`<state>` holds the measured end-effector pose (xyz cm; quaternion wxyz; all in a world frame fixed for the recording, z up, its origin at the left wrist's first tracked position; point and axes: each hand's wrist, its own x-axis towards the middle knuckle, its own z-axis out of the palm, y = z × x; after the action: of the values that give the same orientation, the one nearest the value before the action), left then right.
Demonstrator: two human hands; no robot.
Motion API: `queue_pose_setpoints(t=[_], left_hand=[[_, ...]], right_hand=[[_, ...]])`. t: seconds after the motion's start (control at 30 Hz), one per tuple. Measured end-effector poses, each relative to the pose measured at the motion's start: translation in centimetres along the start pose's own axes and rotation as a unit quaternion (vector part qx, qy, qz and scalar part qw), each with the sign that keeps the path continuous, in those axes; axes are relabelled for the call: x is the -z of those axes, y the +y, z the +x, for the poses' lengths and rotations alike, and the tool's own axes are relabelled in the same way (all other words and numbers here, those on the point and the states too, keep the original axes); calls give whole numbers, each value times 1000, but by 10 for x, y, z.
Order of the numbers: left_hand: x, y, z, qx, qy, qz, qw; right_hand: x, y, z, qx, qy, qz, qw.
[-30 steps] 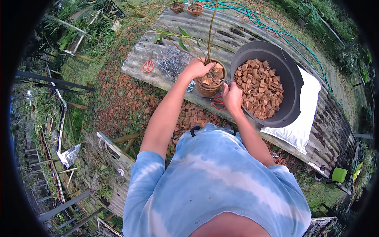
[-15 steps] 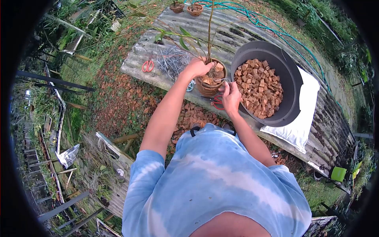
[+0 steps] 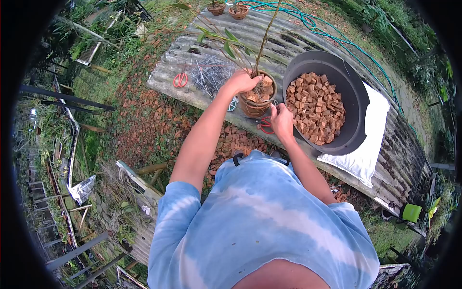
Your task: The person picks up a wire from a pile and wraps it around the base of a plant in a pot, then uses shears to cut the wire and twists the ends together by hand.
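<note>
Head view, looking down over the person's shoulders. A small round terracotta pot stands near the front edge of a grey corrugated sheet that serves as a bench. The pot is filled with rough brown chunks, and a thin, leaning plant stem with narrow green leaves rises from it. The left hand is curled over the pot's near-left rim, fingers closed on the rim and the base of the stem. The right hand sits just beside the pot's right side, fingers drawn together at the rim; whether it pinches something there is too small to tell.

Right of the pot, touching or nearly so, is a wide, smooth black plastic basin, half filled with blocky reddish-brown chips. The basin rests partly on a flat white sack. Red-handled scissors lie under the right hand; a second pair of orange-handled scissors lies well to the left, next to a loose heap of thin grey wires. Two small clay pots stand at the far edge, by a coiled green hose. More chips litter the ground below.
</note>
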<state>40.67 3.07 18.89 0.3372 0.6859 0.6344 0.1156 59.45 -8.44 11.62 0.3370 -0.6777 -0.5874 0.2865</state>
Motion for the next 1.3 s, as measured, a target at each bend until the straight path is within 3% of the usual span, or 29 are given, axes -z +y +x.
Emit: queue_pose_setpoints(t=[0.2,0.3,0.4,0.5,0.6,0.7,0.8,1.3], left_hand=[[-3,-3,3,-4,3,2,1000],[0,-4,3,-8,-2,-4,1000],[1,-3,1,0,0,-9,1000],[-1,-5,1,-5,5,-11,1000],[4,0,-3,-4,-2,9,1000],[5,5,-5,0,-14,18,1000],[3,4,-3,6,-17,5,1000],[8,7,-6,17,-10,-2,1000]], right_hand=[[11,-17,-3,67,21,-5,998],[10,-11,2,128,1,-70,989],[13,-7,9,81,-23,-14,996],[6,-4,7,114,40,-26,992],[10,-6,8,61,-9,-9,998],[15,-5,11,109,-14,-76,991],[17,-4,18,167,-21,-36,985],[6,-10,24,209,0,-110,972]])
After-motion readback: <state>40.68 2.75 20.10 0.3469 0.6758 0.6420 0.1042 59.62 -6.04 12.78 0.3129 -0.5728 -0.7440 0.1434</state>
